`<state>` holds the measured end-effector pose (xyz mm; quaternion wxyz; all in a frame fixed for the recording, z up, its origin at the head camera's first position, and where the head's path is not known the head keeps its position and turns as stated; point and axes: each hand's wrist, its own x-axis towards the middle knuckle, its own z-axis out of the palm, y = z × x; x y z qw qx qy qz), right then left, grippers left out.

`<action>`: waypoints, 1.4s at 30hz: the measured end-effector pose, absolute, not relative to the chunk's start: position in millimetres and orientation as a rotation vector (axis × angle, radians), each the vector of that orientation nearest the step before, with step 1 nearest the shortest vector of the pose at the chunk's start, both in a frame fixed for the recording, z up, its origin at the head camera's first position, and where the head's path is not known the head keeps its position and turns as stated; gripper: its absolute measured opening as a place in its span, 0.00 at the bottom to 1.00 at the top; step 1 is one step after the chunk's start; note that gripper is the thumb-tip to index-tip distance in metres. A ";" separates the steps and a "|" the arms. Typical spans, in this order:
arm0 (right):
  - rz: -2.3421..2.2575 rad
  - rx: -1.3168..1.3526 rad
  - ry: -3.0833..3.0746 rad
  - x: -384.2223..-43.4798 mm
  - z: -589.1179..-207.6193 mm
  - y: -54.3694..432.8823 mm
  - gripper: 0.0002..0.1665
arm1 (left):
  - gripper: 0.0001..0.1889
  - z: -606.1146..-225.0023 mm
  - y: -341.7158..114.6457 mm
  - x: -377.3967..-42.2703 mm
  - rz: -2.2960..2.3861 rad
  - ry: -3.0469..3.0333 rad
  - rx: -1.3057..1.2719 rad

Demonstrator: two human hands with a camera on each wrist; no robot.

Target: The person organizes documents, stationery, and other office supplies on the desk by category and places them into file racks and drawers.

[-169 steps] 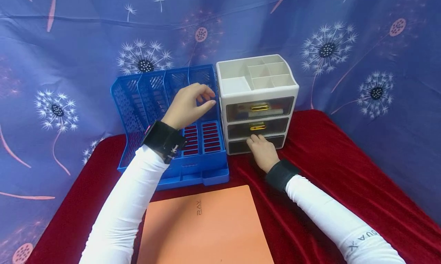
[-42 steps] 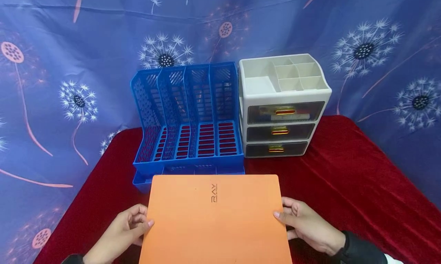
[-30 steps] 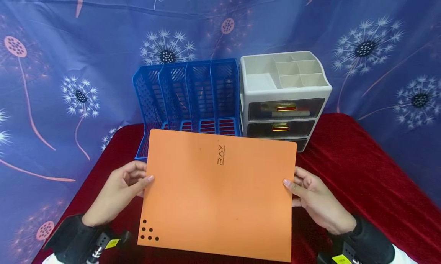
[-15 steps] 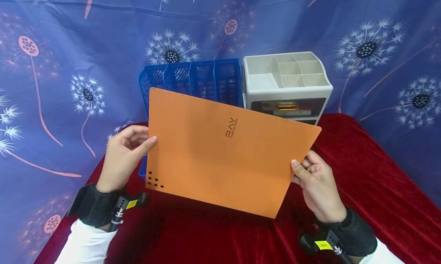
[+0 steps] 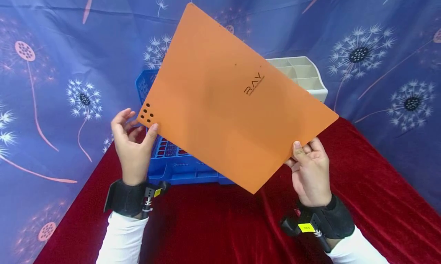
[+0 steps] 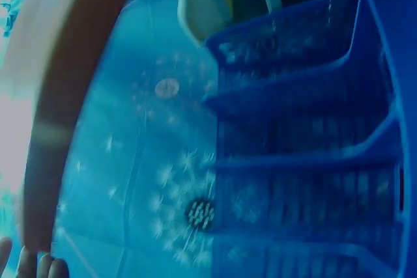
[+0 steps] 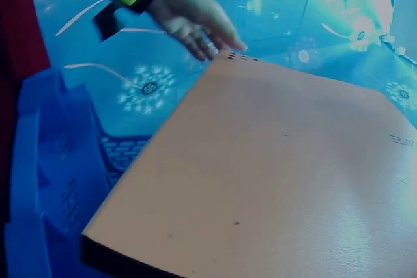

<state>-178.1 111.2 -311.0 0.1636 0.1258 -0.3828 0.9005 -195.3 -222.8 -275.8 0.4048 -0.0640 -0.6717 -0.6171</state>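
A flat orange panel [image 5: 227, 99], lettered RAY and with several black dots in one corner, is raised in the head view, tilted with its right side lower. Dark thickness shows along its edge in the right wrist view. My right hand [image 5: 311, 172] pinches its lower right edge, thumb on the front and fingers behind. At the dotted corner my left hand [image 5: 134, 149] has thumb and fingers spread loosely; the thumb touches the lower edge. Behind the panel, partly hidden, stands a blue desk file rack [image 5: 189, 170] with upright dividers, seen in the left wrist view.
A white drawer organizer [image 5: 303, 74] is right of the rack, its drawers hidden by the panel. Dark red cloth [image 5: 213, 225] covers the table. A blue dandelion-print curtain [image 5: 86, 57] hangs behind.
Both hands lifted the panel off the table and tilted it, left end rising. My left hand has shifted to its dotted corner and loosened. Earlier my right hand was at the lowest drawer.
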 end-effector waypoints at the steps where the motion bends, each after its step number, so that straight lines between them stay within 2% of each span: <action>1: 2.564 0.350 -1.074 -179.6 -309.6 107.8 0.12 | 0.32 -278.5 -218.9 -196.1 -1.599 -1.652 -0.172; 7: 2.561 0.317 -1.014 -188.6 -301.8 89.0 0.13 | 0.30 -287.6 -202.8 -200.5 -2.019 -1.285 -0.215; 16: 2.567 0.301 -0.947 -189.2 -303.9 85.6 0.14 | 0.14 -306.1 -177.7 -204.1 -2.549 -1.364 -0.317; 21: 2.573 0.285 -0.939 -191.0 -304.6 83.7 0.13 | 0.11 -312.3 -169.2 -206.8 -2.573 -1.342 -0.337; 29: 2.642 0.230 -0.999 -194.4 -314.1 76.4 0.13 | 0.11 -312.4 -179.4 -210.1 -2.538 -1.331 -0.360; 37: 2.759 0.323 -1.085 -204.7 -316.6 80.1 0.09 | 0.11 -305.3 -195.6 -213.1 -2.488 -1.365 -0.363; 42: 2.824 0.417 -1.255 -208.3 -305.1 103.4 0.13 | 0.10 -300.3 -208.4 -211.9 -2.494 -1.335 -0.309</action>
